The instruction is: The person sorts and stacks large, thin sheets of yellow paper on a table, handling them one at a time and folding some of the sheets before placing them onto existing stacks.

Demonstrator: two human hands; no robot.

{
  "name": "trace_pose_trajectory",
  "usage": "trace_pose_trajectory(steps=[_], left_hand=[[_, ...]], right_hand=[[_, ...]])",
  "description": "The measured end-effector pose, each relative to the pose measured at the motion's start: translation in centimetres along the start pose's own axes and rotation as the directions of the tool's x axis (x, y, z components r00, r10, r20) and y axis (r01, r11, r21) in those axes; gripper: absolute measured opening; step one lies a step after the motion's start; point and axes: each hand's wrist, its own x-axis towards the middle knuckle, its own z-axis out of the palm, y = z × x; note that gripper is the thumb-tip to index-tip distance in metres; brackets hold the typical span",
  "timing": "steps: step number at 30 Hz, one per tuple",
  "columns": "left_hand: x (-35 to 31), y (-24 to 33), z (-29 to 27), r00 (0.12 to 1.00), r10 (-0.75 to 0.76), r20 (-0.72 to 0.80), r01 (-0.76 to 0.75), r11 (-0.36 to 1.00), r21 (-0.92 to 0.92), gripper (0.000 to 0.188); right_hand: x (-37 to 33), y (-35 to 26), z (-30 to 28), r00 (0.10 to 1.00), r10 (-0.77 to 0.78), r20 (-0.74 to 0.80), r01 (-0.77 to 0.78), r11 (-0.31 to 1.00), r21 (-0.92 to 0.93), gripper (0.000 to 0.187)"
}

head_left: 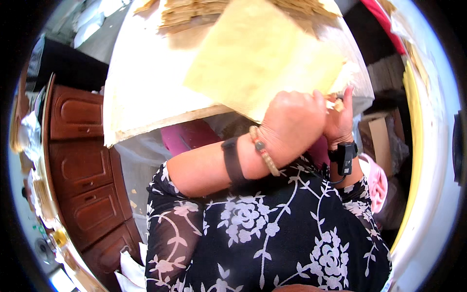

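Both hands meet around 3 o'clock: the left hand (291, 127) is curled into a fist on the edge of a pale yellow sheet (260, 56). The right hand (340, 119) pinches the same edge, with the sheet fanning up toward 12 over a white board (146, 92).

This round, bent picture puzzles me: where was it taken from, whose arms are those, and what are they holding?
The picture comes from a small wide-angle camera worn on a person's head, looking down; that lens bends straight edges near the rim. There is no machine here, only the person's own two bare hands. The left hand, with a bead bracelet and a dark band at the wrist, and the right hand, with a black wrist device, meet at the lower edge of a pale yellow sheet and pinch it together. Behind it lies a white work surface with a stack of tan sheets at its far end. A brown wooden cabinet stands to the left.
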Motion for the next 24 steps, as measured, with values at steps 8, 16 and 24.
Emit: trace_pose_trajectory(steps=[8,16,24], left_hand=[[-1.3,-3.1,1.7,0.926,0.118,0.36,0.158,0.744,-0.649,0.051],[-2.5,-11.7,9.6,0.962,-0.131,0.241,0.12,0.991,0.06,0.064],[-2.3,-10.5,9.5,0.957,-0.131,0.259,0.101,0.987,0.126,0.059]], right_hand=[[-3.1,0.9,-0.8,0.86,-0.187,-0.475,-0.077,0.872,-0.483,0.05],[-2.4,2.6,-4.1,0.789,-0.184,-0.586,-0.233,0.793,-0.563,0.038],[-2.1,3.0,-3.5,0.813,-0.362,-0.456,-0.098,0.687,-0.72,0.018]])
